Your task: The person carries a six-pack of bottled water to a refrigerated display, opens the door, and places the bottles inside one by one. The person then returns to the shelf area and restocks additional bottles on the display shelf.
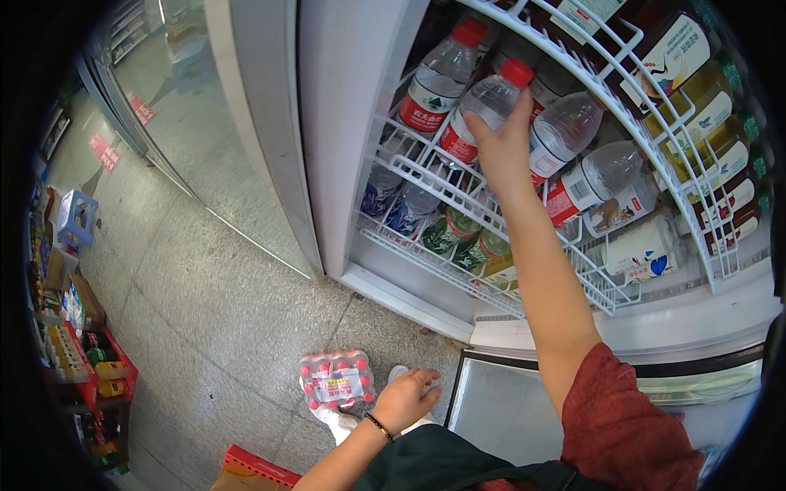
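My right hand (506, 141) reaches into an open drinks fridge and grips a clear plastic water bottle (482, 101) with a red cap and red-and-white label. The bottle stands tilted in the picture on a white wire shelf (442, 178); whether it rests fully on the wires, I cannot tell. A matching bottle (439, 77) stands to its left, and a third bottle (565, 132) is on its right, close to my wrist. My left hand (405, 396) hangs low in front of my body, fingers loosely bent and apart, holding nothing. Near it on the floor sits a shrink-wrapped pack of red-capped bottles (334, 380).
An upper wire rack (669, 110) with tea-coloured bottles juts out at right. Below are green-labelled bottles (451, 230). The glass fridge door (497, 405) stands open beside me. Red crates (116, 362) line the left side; a cardboard box (245, 479) is at the bottom.
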Demonstrator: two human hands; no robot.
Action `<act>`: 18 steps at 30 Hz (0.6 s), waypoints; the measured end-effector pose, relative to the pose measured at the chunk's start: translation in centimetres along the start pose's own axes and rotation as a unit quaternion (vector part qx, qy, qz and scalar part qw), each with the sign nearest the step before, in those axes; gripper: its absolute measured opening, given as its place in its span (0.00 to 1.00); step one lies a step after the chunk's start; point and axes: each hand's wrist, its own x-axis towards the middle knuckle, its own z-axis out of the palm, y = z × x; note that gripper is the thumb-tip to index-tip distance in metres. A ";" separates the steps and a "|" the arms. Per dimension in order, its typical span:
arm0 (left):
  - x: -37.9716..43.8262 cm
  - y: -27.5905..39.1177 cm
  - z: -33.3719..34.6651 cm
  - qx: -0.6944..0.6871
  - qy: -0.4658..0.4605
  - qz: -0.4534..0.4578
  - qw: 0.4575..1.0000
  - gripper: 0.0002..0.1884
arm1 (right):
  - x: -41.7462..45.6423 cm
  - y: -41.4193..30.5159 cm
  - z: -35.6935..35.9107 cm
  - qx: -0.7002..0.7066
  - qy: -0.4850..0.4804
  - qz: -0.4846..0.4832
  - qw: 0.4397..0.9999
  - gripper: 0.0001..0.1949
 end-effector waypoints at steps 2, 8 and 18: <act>0.4 0.3 0.0 0.006 -0.002 -0.002 1.000 0.13 | 0.1 0.4 0.2 0.010 -0.006 -0.006 1.000 0.43; 1.1 0.4 0.5 0.000 -0.009 0.006 1.000 0.14 | 0.4 0.8 0.5 0.027 -0.003 -0.005 1.000 0.42; 3.3 2.4 -1.4 0.027 0.015 0.057 0.998 0.14 | 0.3 0.2 0.2 -0.024 0.026 -0.030 0.999 0.44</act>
